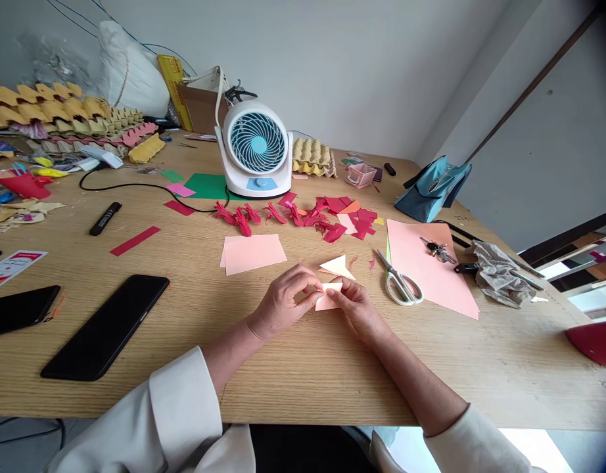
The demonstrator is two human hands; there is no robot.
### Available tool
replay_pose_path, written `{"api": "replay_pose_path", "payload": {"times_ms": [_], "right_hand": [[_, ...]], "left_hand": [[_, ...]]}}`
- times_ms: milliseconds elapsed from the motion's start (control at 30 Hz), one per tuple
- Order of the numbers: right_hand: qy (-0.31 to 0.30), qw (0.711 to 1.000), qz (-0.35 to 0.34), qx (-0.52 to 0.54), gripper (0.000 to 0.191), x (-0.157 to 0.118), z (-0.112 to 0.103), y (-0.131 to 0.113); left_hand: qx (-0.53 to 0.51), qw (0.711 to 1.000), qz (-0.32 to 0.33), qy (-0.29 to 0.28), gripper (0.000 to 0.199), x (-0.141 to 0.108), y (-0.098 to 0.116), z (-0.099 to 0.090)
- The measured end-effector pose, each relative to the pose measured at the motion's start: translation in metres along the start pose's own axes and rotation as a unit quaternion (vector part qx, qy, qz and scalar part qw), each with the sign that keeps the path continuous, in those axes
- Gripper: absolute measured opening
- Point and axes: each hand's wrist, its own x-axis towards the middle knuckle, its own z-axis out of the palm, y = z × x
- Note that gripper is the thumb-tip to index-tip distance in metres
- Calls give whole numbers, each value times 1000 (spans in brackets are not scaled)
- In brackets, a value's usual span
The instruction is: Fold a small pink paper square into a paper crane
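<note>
Between my two hands is a small piece of pale pink paper (327, 302), partly folded, just above the table. My left hand (286, 299) pinches its left edge between thumb and fingers. On the other side, my right hand (357, 307) grips it with the thumb on top; the fingers behind are partly hidden. A cream folded paper piece (338, 265) lies just beyond my hands. Pale pink paper rectangles (254, 253) are stacked to the left of it. White-handled scissors (404, 289) rest to the right of my right hand, blades pointing away.
Crumpled red paper pieces (276, 213) lie in a row before a white fan (257, 148). Keys (437, 249) sit on a large pink sheet (426, 276) at right, near a grey cloth (503, 274). A black phone (108, 325) and a marker (105, 219) are at left.
</note>
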Motion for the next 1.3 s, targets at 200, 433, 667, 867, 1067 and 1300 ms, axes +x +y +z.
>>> {"api": "replay_pose_path", "payload": {"times_ms": [200,433,667,867,1067,1300], "right_hand": [[0,1000,-2,-8,31,-1,1,-2],[6,1000,4,-19,35,-1,2,-2],[-3,1000,3,-8,30,-2,1,-1],[-8,1000,6,-27,33,-3,2,-3],[-11,1000,9,-27,32,-3,1,0],[25,999,17,-40,35,-3,2,-1]], "left_hand": [[-14,1000,-19,-14,6,0,2,0],[-20,999,-26,-15,6,1,3,-1],[-25,999,-20,-20,8,0,2,-2],[13,999,-18,-27,5,-1,-1,-1],[40,998,-22,-37,5,-2,-6,-1],[22,996,-5,-86,11,0,-7,-3]]}}
